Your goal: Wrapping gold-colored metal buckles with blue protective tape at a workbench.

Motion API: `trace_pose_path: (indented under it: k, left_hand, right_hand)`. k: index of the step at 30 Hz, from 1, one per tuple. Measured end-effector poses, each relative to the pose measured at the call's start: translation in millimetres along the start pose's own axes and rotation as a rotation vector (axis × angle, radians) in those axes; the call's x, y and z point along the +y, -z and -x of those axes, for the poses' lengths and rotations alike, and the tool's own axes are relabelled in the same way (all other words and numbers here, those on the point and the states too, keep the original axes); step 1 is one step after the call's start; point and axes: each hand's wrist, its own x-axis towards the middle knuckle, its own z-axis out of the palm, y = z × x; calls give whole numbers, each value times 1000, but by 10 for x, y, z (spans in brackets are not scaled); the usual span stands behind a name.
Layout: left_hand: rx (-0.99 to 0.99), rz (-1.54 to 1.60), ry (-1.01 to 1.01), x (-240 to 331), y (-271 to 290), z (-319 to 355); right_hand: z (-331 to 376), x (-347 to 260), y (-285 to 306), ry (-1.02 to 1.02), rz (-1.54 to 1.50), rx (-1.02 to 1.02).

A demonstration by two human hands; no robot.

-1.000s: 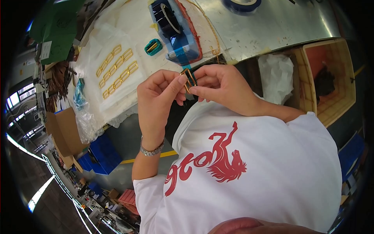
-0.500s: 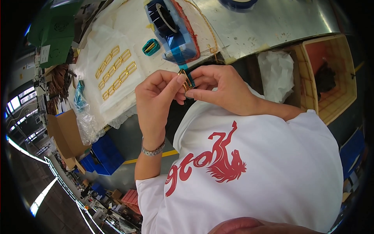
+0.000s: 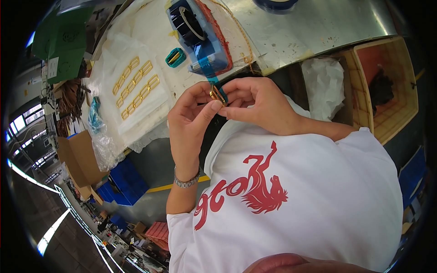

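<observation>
Roughly left to right.
Sheet: gold buckles [image 3: 135,87] in rows on white sheet [image 3: 150,109], well left of hands.
Teal piece: teal-wrapped buckle [image 3: 175,57] beside tape dispenser [image 3: 200,34].
Left hand [image 3: 191,123]: fingertips pinching gold buckle [image 3: 217,94].
Tape: blue tape strip [image 3: 210,75] runs from dispenser to buckle.
Right hand [image 3: 259,104]: pinching same buckle, over table edge.
Far right: wooden box [image 3: 387,86].

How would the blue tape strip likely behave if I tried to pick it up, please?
The tape strip looks thin and filmy, so probably floppy and very light. It runs taut from the dispenser to the gold buckle that both hands hold, so it likely clings to fingers and curls once slack.
</observation>
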Motion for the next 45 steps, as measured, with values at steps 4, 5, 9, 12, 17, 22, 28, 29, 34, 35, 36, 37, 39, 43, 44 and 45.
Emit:
trace_pose_path:
  k: [4, 5, 9, 12, 17, 22, 28, 29, 34, 35, 36, 37, 39, 43, 44, 45]
  left_hand:
    - [-44, 121, 74, -123, 53, -11]
    - [-54, 135, 105, -137, 69, -20]
    - [-60, 202, 159, -188, 67, -52]
    - [-55, 287, 191, -204, 51, -59]
    - [-70, 222, 244, -187, 178, -120]
    - [-142, 143, 318, 5, 241, -208]
    - [-261, 158, 508, 119, 383, -364]
    - [-261, 157, 509, 132, 405, -401]
    - [-292, 175, 609, 223, 392, -531]
    - [-288, 173, 608, 248, 388, -561]
    - [-290, 173, 644, 269, 395, -587]
    - [-290, 175, 680, 284, 403, -606]
    - [-287, 187, 690, 292, 404, -625]
    - [-276, 232, 708, 310, 369, -637]
    - [-271, 236, 706, 297, 376, -644]
    - [-267, 243, 714, 282, 384, -661]
  right_hand:
    - [7, 17, -8, 13, 36, 5]
    - [10, 16, -10, 6, 26, 14]
    - [6, 44, -13, 16, 16, 30]
    - [6, 49, -3, -1, 13, 30]
    - [-29, -41, 49, -216, -155, -71]
    - [8, -109, 76, -514, -653, -173]
    - [-16, -91, 224, -393, 100, -331]
    - [-26, -56, 224, -392, 98, -331]
    - [-233, 146, 160, 262, 344, -45]
    - [-271, 148, 146, 340, 364, -48]
    - [-288, 134, 124, 342, 362, -52]
    - [-295, 108, 99, 320, 373, -44]
    - [-311, 102, 74, 299, 382, -43]
    - [-334, 81, 41, 362, 383, 16]
    - [-333, 61, 31, 351, 392, 27]
    - [-335, 48, 28, 353, 393, 21]
